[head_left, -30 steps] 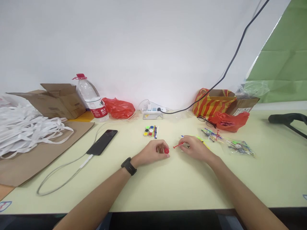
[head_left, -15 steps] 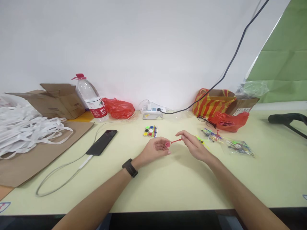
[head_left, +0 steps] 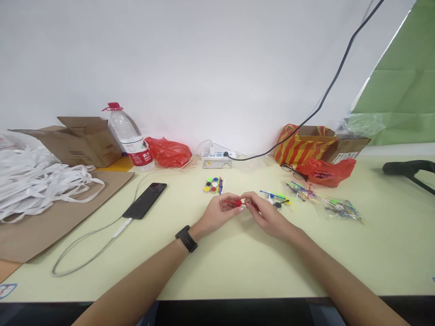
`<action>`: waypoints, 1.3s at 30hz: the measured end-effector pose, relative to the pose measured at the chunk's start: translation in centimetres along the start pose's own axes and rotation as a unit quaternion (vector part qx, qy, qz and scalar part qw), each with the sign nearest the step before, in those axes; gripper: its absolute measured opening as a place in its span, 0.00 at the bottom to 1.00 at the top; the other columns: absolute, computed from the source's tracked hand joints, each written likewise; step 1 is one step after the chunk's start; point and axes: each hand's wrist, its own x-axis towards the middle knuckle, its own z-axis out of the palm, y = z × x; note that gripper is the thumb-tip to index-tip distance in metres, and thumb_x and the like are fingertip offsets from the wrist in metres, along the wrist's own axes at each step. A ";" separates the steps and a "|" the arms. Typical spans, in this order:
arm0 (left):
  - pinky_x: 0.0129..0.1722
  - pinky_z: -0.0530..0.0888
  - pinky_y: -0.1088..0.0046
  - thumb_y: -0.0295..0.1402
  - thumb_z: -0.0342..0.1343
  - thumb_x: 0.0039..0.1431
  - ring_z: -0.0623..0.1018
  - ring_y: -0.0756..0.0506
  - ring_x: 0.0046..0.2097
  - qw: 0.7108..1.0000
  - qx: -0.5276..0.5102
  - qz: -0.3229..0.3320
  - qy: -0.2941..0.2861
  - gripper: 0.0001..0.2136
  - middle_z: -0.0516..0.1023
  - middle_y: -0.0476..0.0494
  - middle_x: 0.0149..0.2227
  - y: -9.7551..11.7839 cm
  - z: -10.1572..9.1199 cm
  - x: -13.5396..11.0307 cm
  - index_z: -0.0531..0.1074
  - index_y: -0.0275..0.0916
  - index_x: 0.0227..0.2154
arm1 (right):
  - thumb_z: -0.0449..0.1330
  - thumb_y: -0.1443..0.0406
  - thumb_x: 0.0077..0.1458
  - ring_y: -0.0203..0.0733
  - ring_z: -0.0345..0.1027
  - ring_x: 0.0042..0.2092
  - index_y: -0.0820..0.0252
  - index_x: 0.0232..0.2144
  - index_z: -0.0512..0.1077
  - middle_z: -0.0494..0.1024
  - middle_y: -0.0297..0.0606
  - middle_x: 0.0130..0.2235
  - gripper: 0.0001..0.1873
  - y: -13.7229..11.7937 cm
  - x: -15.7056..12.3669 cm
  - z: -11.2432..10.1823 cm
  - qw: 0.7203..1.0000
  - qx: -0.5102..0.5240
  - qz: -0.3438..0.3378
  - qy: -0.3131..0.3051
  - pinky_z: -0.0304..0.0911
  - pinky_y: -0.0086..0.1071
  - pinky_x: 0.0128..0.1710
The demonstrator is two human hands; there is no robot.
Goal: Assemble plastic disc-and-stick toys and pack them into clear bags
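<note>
My left hand [head_left: 222,212], with a black watch on the wrist, pinches a small red plastic disc [head_left: 238,203] between thumb and fingers. A thin red plastic arrow [head_left: 229,201] lies across the disc, its one end reaching over my left fingers. My right hand [head_left: 267,215] is closed at the other end of the arrow, its fingertips meeting the left hand's. Whether the two red parts are joined cannot be made out. Beyond my left hand stand rows of coloured discs [head_left: 213,184] beside thin coloured sticks [head_left: 220,185]. Right of my right hand lie blue, yellow and black arrow pieces [head_left: 277,197].
Clear bags of small parts [head_left: 341,209] lie to the right, near a red plastic bag [head_left: 328,172] and glasses [head_left: 294,171]. A phone [head_left: 145,201] on a cable, a water bottle [head_left: 132,140] and white straps [head_left: 44,181] occupy the left. A power strip [head_left: 217,154] stands at the wall.
My right hand has moved left, bringing the red arrow onto the disc in my left hand. The blue and black arrow pieces behind it now show.
</note>
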 end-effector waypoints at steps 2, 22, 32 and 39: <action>0.50 0.79 0.65 0.39 0.68 0.60 0.83 0.42 0.47 1.000 0.016 0.010 0.004 0.15 0.84 0.38 0.46 0.2 0.0 0.0 0.78 0.36 0.46 | 0.46 0.62 0.73 0.44 0.70 0.41 0.51 0.56 0.64 0.76 0.39 0.42 0.14 -0.2 -0.1 0.0 1.000 -0.007 -0.006 0.000 0.63 0.35 0.41; 0.42 0.79 0.69 0.33 0.61 0.63 0.82 0.46 0.38 0.949 0.269 0.160 0.031 0.04 0.83 0.45 0.36 1.2 -0.4 -0.7 0.78 0.40 0.39 | 0.52 0.56 0.71 0.42 0.66 0.34 0.53 0.48 0.68 0.73 0.35 0.34 0.11 0.4 0.1 0.2 0.999 0.033 0.031 0.005 0.61 0.32 0.30; 0.38 0.78 0.71 0.33 0.62 0.63 0.81 0.47 0.34 0.953 0.244 0.174 0.050 0.04 0.82 0.44 0.34 1.6 0.0 -0.9 0.77 0.39 0.35 | 0.53 0.51 0.70 0.41 0.64 0.35 0.55 0.44 0.70 0.71 0.36 0.35 0.16 -0.1 0.6 0.0 0.993 0.112 0.027 0.026 0.63 0.33 0.34; 0.48 0.80 0.64 0.37 0.61 0.65 0.82 0.40 0.50 0.992 0.078 0.101 0.006 0.08 0.83 0.37 0.42 1.6 0.3 -0.7 0.76 0.37 0.36 | 0.55 0.49 0.68 0.39 0.62 0.30 0.55 0.42 0.70 0.67 0.31 0.29 0.17 0.1 0.8 -0.4 0.984 0.163 0.049 0.050 0.63 0.33 0.31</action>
